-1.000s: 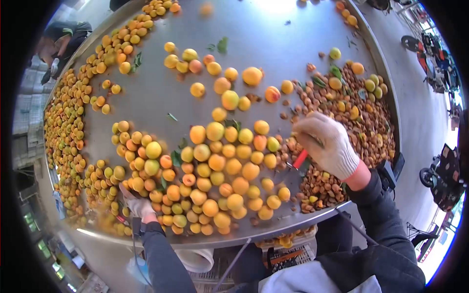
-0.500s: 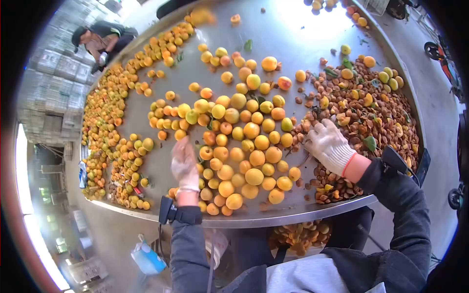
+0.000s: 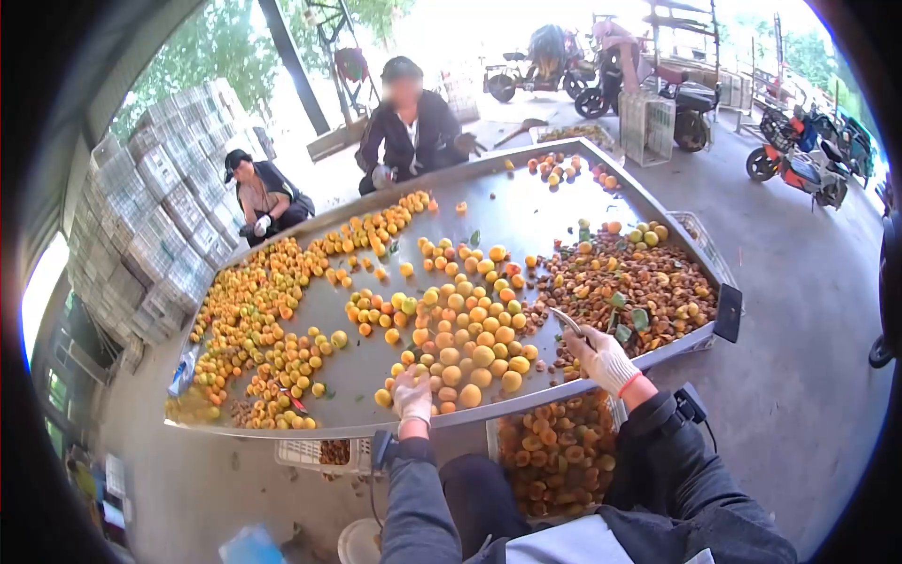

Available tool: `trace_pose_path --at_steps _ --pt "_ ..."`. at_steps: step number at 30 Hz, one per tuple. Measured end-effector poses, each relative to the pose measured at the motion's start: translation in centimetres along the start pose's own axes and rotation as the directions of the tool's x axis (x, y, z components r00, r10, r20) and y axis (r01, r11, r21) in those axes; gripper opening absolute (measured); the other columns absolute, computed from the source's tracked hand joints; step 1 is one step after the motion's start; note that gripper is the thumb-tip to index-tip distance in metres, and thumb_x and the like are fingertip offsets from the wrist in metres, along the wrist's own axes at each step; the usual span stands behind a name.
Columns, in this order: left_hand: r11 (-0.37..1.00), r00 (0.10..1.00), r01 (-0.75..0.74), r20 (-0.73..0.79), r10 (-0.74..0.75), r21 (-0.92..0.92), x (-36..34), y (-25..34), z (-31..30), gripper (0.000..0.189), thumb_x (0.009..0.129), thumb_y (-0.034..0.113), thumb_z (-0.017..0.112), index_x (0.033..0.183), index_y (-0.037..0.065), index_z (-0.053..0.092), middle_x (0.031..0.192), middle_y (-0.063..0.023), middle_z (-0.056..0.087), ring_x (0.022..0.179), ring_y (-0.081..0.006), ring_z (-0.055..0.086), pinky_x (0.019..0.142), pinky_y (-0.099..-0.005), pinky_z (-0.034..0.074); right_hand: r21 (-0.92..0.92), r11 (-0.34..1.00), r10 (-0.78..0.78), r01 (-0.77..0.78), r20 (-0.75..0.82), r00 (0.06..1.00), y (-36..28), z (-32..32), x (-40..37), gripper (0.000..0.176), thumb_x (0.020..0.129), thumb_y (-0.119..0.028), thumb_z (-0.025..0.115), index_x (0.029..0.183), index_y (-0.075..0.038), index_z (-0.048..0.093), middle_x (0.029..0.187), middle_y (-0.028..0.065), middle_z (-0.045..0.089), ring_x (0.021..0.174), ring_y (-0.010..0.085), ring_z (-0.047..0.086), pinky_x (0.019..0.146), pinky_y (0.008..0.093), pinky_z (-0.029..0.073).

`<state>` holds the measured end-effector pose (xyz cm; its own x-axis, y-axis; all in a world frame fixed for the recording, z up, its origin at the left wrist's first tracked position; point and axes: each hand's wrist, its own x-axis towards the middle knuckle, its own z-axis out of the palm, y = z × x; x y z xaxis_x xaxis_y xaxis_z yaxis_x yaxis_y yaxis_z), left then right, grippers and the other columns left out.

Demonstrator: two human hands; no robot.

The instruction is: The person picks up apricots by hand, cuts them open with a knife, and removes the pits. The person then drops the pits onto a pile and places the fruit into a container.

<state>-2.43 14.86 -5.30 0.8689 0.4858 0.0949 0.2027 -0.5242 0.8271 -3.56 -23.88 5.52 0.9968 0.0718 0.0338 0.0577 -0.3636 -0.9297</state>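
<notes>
Many apricots (image 3: pixel 484 355) lie in a loose heap on the metal table (image 3: pixel 362 371) in front of me. My left hand (image 3: pixel 412 397), in a whitish glove, is at the heap's near left side with its fingers loosely spread beside the fruit. In my gloved right hand (image 3: pixel 601 357) is a slim metal tool (image 3: pixel 567 321), like a knife, its tip pointing up and left; the fingers cover its handle. That hand is over the near left part of a pile of brown apricot pits (image 3: pixel 620 282), mixed with leaves and fruit pieces.
More apricots (image 3: pixel 254 296) cover the table's left side. Below the near edge, a crate of halved apricots (image 3: pixel 554 451) sits at my legs, and a white basket (image 3: pixel 315 453) stands further left. Two people (image 3: pixel 409 132) crouch beyond the far edge. Stacked crates (image 3: pixel 155 202) and scooters (image 3: pixel 799 155) stand behind.
The view has tilted up, showing the far side and a second person. My right hand has come off the pits, and the metal tool now shows in it. The left hand stays near the apricots.
</notes>
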Motion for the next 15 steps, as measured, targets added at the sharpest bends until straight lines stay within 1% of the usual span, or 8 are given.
trace_pose_path --at_steps 1,2,4,6,8,10,14,15 --pt "0.984 0.970 -0.008 -0.239 0.051 0.177 -1.9 1.3 -0.8 0.036 0.081 0.028 0.068 0.108 0.006 0.069 0.109 -0.0136 0.066 0.101 -0.0290 0.064 0.091 -0.0363 0.048 0.138 0.990 -0.030 0.037 -0.052 0.998 -1.5 -0.8 -1.9 0.023 0.095 -0.024 0.059 0.104 -0.003 0.063 0.077 -0.0005 0.060 0.068 0.0079 0.053 0.060 0.0248 0.044" --pt "0.984 0.971 -0.019 -0.230 0.061 0.177 -2.3 1.7 -1.9 0.036 0.081 0.028 0.068 0.108 0.006 0.069 0.109 -0.0136 0.066 0.101 -0.0290 0.064 0.091 -0.0363 0.048 0.271 0.960 -0.043 0.070 -0.103 0.994 -2.3 -1.1 -3.5 0.021 0.094 -0.023 0.059 0.101 -0.003 0.063 0.077 0.0007 0.061 0.065 0.0087 0.055 0.059 0.0252 0.045" --pt "0.990 0.961 -0.134 -0.239 0.138 0.035 -4.1 1.1 -4.0 0.033 0.079 0.020 0.070 0.107 0.003 0.069 0.105 -0.0131 0.068 0.094 -0.0265 0.066 0.085 -0.0343 0.051 0.376 0.916 0.200 -0.138 -0.130 0.971 -0.5 -3.5 -4.8 0.017 0.092 -0.021 0.059 0.095 -0.005 0.063 0.072 0.0017 0.060 0.054 0.0122 0.054 0.054 0.0294 0.048" --pt "0.975 0.995 -0.037 -0.102 0.015 -0.221 -7.2 3.8 -6.1 0.026 0.080 0.016 0.070 0.100 -0.001 0.071 0.097 -0.0128 0.071 0.087 -0.0213 0.067 0.081 -0.0317 0.051 0.581 0.792 0.376 -0.186 -0.225 0.899 0.4 -5.2 -6.0 0.018 0.089 -0.024 0.061 0.082 -0.008 0.058 0.059 -0.0012 0.046 0.047 0.0136 0.048 0.047 0.0345 0.050" --pt "0.988 1.000 0.007 0.012 -0.005 -0.154 -7.9 3.8 -5.7 0.025 0.082 0.019 0.068 0.099 0.001 0.071 0.090 -0.0142 0.072 0.083 -0.0226 0.069 0.079 -0.0317 0.052 0.691 0.702 0.427 -0.171 -0.216 0.878 -0.1 -5.9 -7.1 0.019 0.089 -0.026 0.061 0.082 -0.009 0.056 0.058 -0.0028 0.044 0.050 0.0128 0.050 0.050 0.0345 0.052" --pt "0.985 0.993 -0.094 0.089 0.082 0.144 -8.1 5.6 -4.2 0.027 0.082 0.024 0.067 0.099 0.003 0.072 0.087 -0.0153 0.072 0.082 -0.0241 0.070 0.077 -0.0317 0.052 0.687 0.704 0.444 -0.181 -0.227 0.867 1.5 -5.8 -7.1 0.015 0.089 -0.025 0.060 0.088 -0.010 0.058 0.059 -0.0041 0.044 0.054 0.0121 0.051 0.054 0.0343 0.054" --pt "0.967 0.923 -0.041 0.380 -0.059 0.252 -6.2 9.1 0.9 0.040 0.078 0.038 0.068 0.103 0.007 0.071 0.095 -0.0162 0.071 0.093 -0.0300 0.068 0.083 -0.0354 0.051 0.803 0.578 0.477 -0.147 -0.185 0.859 0.7 -4.0 -6.1 0.020 0.090 -0.025 0.058 0.102 -0.008 0.057 0.062 -0.0030 0.045 0.055 0.0123 0.052 0.055 0.0346 0.055" --pt "0.866 0.897 -0.114 0.425 -0.120 0.486 -6.0 10.2 2.5 0.037 0.078 0.037 0.068 0.099 0.006 0.072 0.096 -0.0166 0.071 0.092 -0.0285 0.068 0.082 -0.0355 0.051 0.762 0.628 0.459 -0.159 -0.198 0.866 0.6 -3.6 -5.6 0.023 0.091 -0.023 0.057 0.106 -0.007 0.055 0.063 -0.0019 0.046 0.055 0.0129 0.053 0.054 0.0347 0.055"
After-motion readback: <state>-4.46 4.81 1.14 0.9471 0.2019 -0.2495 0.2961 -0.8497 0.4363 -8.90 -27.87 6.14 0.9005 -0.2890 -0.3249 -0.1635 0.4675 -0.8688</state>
